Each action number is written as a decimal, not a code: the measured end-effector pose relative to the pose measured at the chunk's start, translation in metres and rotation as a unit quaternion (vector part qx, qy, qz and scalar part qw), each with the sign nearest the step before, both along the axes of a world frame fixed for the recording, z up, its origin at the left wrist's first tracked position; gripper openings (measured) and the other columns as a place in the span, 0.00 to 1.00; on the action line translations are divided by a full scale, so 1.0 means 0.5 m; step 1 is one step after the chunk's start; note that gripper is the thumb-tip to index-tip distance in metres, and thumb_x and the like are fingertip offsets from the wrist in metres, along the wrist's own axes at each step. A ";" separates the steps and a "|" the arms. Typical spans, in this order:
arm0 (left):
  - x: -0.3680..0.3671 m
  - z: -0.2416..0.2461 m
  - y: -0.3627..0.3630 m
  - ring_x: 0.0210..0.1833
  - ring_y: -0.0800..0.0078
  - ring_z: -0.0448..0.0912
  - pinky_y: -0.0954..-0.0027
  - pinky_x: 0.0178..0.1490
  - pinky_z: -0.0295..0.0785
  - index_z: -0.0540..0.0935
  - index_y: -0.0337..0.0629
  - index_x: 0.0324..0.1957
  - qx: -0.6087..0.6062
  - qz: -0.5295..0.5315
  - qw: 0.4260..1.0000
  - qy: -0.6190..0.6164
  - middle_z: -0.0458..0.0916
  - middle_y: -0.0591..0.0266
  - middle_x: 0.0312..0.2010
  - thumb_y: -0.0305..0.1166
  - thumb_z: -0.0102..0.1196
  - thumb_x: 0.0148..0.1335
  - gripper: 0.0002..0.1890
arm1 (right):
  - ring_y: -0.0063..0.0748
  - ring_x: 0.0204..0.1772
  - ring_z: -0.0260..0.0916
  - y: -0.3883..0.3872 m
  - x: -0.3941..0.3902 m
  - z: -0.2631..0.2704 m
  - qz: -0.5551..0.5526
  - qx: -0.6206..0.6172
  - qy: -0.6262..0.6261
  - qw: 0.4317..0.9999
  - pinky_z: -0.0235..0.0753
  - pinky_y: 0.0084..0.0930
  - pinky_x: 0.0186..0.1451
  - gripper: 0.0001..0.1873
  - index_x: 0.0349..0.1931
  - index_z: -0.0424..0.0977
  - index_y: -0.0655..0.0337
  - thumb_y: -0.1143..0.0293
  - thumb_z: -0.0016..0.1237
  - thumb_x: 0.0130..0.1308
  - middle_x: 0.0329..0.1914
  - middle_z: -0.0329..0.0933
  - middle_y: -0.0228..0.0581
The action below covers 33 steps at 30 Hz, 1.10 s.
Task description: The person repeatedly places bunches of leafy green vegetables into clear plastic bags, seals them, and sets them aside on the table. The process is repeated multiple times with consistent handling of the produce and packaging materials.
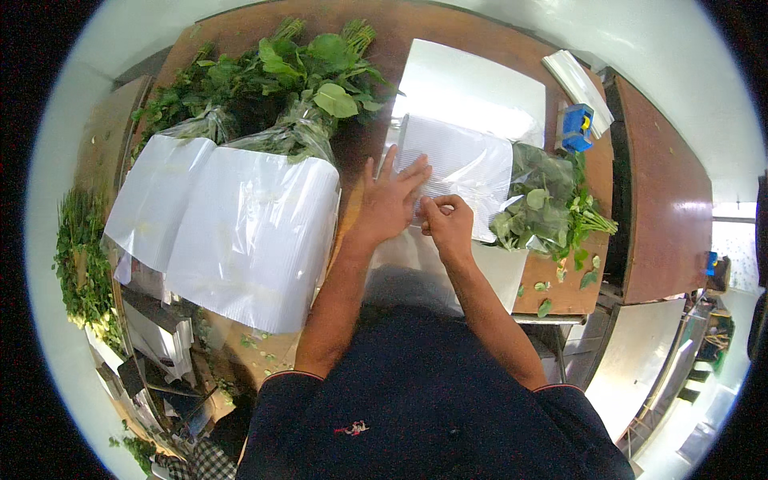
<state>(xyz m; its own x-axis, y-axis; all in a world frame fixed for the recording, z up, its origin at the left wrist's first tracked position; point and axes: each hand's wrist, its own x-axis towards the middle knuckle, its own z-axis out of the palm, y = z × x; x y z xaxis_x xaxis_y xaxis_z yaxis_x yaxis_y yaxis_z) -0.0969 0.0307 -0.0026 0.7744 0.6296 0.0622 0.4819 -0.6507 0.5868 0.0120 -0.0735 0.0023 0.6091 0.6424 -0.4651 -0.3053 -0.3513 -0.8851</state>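
A white corrugated cardboard wrap covered in shiny clear film lies before me, around a bunch of leafy stems. Its leaves and cut stem ends stick out to the right. My left hand rests on the left edge of the wrap with its fingers spread. Close beside it, my right hand has thumb and forefinger pinched together at the wrap's lower left. Whether anything thin sits between those fingertips is too small to tell. Beneath the wrap are white sheets.
Two wrapped leafy bundles lie at the left, their stems pointing away. A blue tape dispenser stands at the right beside folded white sheets. Loose leaves are scattered on the wooden table. More stems lie far left.
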 end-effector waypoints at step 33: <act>0.344 -0.044 -0.384 0.76 0.56 0.62 0.41 0.79 0.48 0.79 0.45 0.61 0.175 -0.105 0.976 -0.075 0.75 0.57 0.66 0.34 0.68 0.55 0.29 | 0.53 0.70 0.68 -0.309 0.522 -0.005 0.165 0.033 -0.613 0.772 0.71 0.44 0.68 0.12 0.46 0.80 0.63 0.80 0.57 0.62 0.63 0.76 0.47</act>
